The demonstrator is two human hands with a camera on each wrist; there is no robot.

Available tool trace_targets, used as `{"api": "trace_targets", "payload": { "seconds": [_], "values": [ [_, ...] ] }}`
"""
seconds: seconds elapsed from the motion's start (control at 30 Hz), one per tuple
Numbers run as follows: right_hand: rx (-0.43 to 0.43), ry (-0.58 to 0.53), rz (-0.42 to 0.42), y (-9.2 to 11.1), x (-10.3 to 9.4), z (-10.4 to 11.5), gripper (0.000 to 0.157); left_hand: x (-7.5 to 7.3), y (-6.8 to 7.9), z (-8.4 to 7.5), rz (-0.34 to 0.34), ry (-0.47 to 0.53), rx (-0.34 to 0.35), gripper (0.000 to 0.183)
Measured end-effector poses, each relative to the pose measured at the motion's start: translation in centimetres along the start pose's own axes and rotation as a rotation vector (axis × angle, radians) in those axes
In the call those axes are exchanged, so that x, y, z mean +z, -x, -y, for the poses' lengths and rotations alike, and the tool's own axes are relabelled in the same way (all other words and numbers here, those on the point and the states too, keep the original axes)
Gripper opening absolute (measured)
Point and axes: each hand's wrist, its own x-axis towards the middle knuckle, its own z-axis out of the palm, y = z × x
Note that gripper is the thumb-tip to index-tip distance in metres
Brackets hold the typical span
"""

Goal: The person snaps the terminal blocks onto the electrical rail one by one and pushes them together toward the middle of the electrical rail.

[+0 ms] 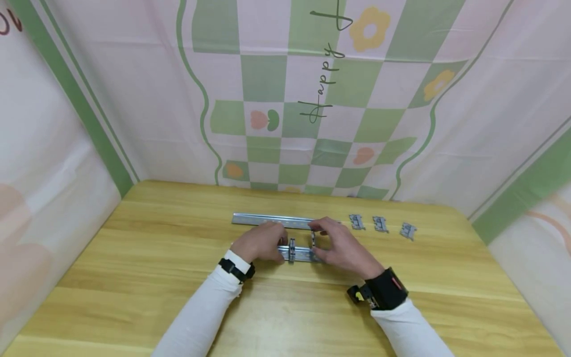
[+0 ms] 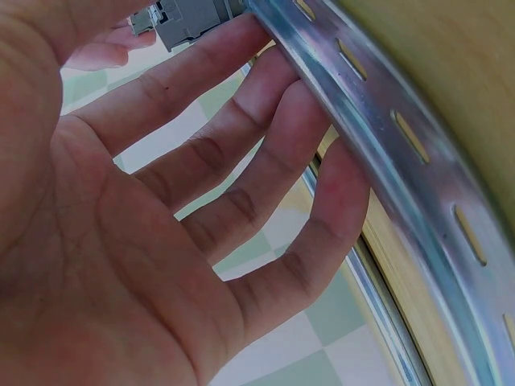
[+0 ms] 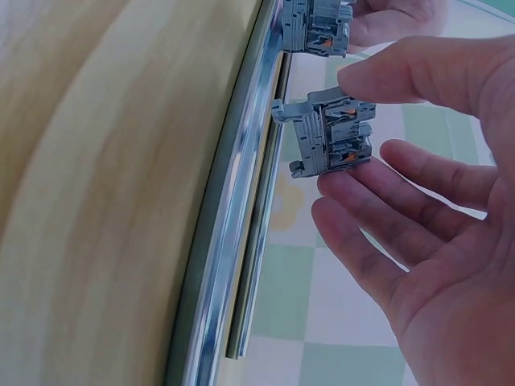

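In the head view my left hand (image 1: 260, 242) grips a slotted metal DIN rail (image 1: 304, 255) lying on the table. The left wrist view shows the fingertips along that rail's edge (image 2: 382, 149). A grey terminal block (image 1: 292, 251) stands upright on the rail, just right of the left hand. My right hand (image 1: 342, 248) pinches another grey terminal block (image 3: 326, 135) between thumb and fingers. This block is held upright close over the rail, right of the mounted one. Its hooked feet face the rail in the right wrist view.
A second metal rail (image 1: 272, 219) lies behind, parallel to the first. Three loose grey terminal blocks, including one nearest the rail (image 1: 356, 221), lie in a row at the back right of the wooden table (image 1: 178, 258). A patterned cloth (image 1: 294, 124) hangs behind the table.
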Motion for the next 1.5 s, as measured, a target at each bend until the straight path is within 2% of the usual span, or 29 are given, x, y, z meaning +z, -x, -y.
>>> {"api": "trace_targets", "payload": {
  "seconds": [0.3, 0.53, 0.7, 1.5],
  "values": [
    [-0.033, -0.03, -0.018, -0.2, 0.4, 0.1, 0.052, -0.1, 0.1, -0.1, -0.003, -0.007, 0.001, 0.018],
    [-0.069, -0.119, -0.007, -0.3, 0.7, 0.2, 0.051, -0.1, 0.1, -0.1, -0.01, -0.009, 0.009, 0.017],
    [-0.064, -0.164, 0.009, -0.3, 1.0, 0.2, 0.051, -0.1, 0.1, 0.0, -0.009, -0.001, 0.009, 0.017],
    [-0.087, -0.224, 0.019, -0.4, 2.3, 0.5, 0.051, 0.1, -0.1, 0.1, 0.002, -0.001, 0.01, 0.017]
  ]
}}
